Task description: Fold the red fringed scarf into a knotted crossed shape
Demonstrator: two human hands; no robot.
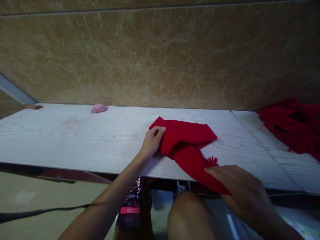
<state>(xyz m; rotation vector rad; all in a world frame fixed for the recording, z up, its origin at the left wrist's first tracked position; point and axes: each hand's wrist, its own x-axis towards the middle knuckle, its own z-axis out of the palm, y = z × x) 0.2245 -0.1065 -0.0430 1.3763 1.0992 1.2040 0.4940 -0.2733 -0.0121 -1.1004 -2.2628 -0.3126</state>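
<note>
- Nearest the camera, your bare knee (191,216) sits below and between your two grips.
- A pink lump (98,108) lies well left of your left grip, by the wall (162,56).
- A lit phone (130,203) is below your left grip.
- Your left hand (153,139) pinches the red cloth (186,131) narrowly.
- That cloth stretches between your grips on the white tabletop (120,140).
- Your right hand (237,183) holds its near part, thumb on top, fingers partly hidden.
- A darker red heap (297,130) lies right of your right grip.
</note>
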